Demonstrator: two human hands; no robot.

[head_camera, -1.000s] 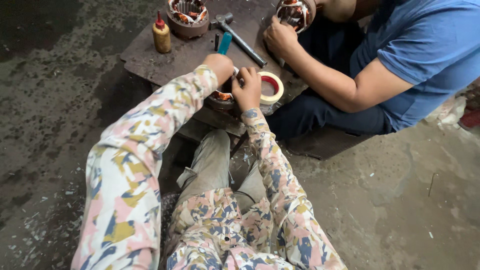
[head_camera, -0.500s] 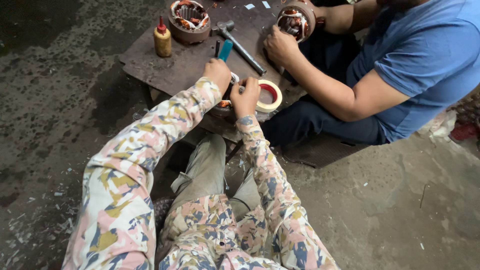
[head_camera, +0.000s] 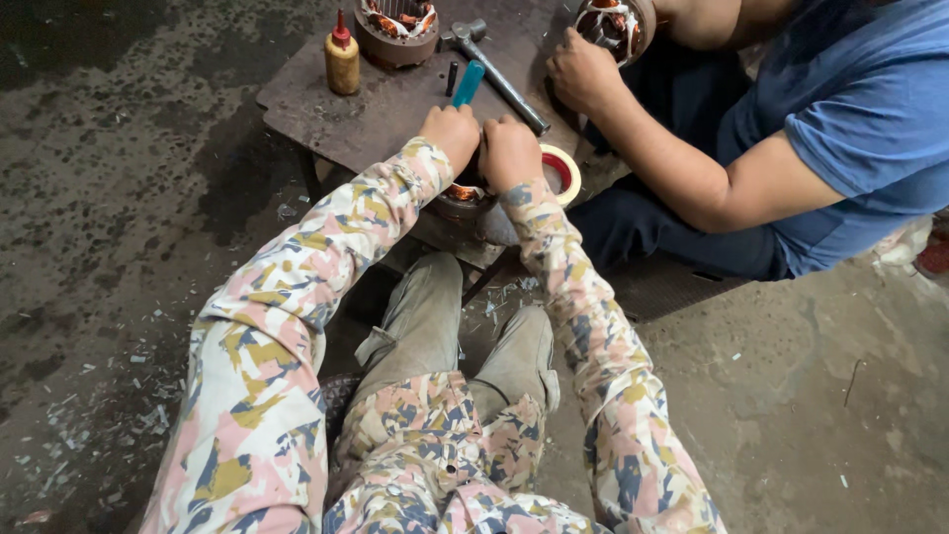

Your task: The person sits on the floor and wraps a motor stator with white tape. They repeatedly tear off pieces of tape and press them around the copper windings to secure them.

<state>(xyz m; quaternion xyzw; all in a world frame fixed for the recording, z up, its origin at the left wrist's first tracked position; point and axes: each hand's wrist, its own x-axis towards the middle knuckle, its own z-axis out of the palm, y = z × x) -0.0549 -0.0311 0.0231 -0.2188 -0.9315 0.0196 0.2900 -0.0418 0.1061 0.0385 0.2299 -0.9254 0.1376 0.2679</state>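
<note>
- The left hand point(head_camera: 450, 132) and the right hand point(head_camera: 509, 150) are side by side, both closed over the motor stator point(head_camera: 461, 197).
- The stator sits at the near edge of the desk point(head_camera: 316, 99), under both grips, mostly hidden.
- A tape roll point(head_camera: 563, 170) lies just right of the right hand.

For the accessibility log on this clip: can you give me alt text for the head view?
Both hands, left hand and right hand, press on a round copper-wound motor part at the edge of a low metal table. A tape roll, hammer and yellow bottle lie nearby; a co-worker sits opposite.
</note>
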